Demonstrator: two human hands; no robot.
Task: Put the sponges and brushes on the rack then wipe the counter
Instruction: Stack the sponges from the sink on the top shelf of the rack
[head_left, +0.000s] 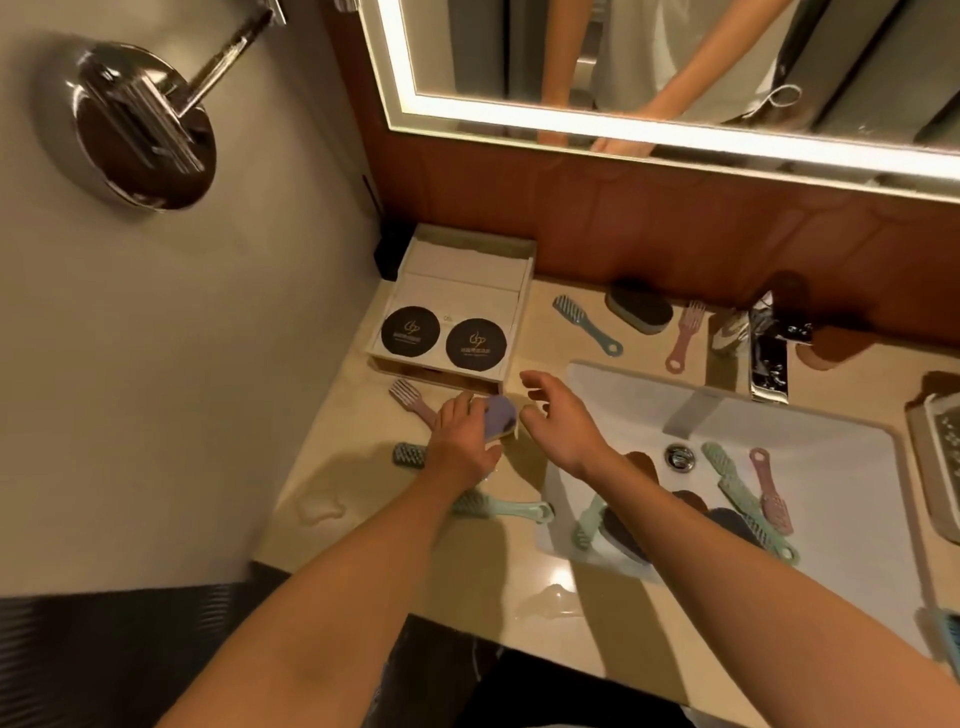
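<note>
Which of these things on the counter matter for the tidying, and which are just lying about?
Job: purple sponge, gripped by left hand; dark sponge; blue brush; pink brush; mint brush; rack.
Lying about: wooden tray; tap; round wall mirror.

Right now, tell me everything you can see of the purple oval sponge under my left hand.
The purple oval sponge looks soft, with a lilac top and a thinner tan layer beneath. It seems to lie on the beige counter, just before the white wooden tray box. The left hand grips its left side, hiding part of it; the right hand hovers close, not touching.
</note>
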